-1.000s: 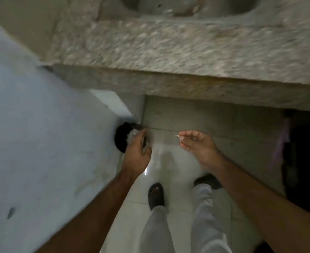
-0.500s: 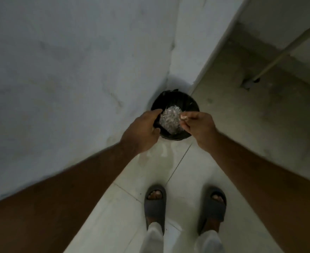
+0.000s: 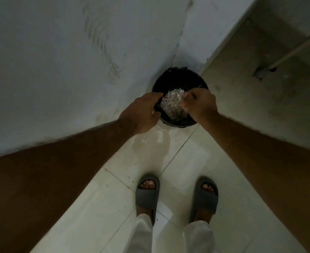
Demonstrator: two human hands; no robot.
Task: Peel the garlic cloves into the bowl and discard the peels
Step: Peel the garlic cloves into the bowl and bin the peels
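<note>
A black round bin (image 3: 178, 77) stands on the floor in the corner of two walls. Over its near half sits a heap of pale garlic peels (image 3: 171, 104) on a dark tray (image 3: 159, 111) whose kind I cannot make out. My left hand (image 3: 141, 115) grips the tray's left edge, fingers over the top and thumb below. My right hand (image 3: 200, 105) is at the right side of the heap, its fingers curled into the peels. No garlic cloves or bowl are in view.
A pale wall (image 3: 59, 61) rises on the left and a grey wall (image 3: 260, 106) on the right with a thin pipe (image 3: 296, 46). My feet in grey slippers (image 3: 147, 194) stand on white floor tiles. A wet patch (image 3: 150, 145) lies before the bin.
The view swung from the stone counter down to the bin. Both hands came over the bin with the peel heap, and my right hand closed in on the peels.
</note>
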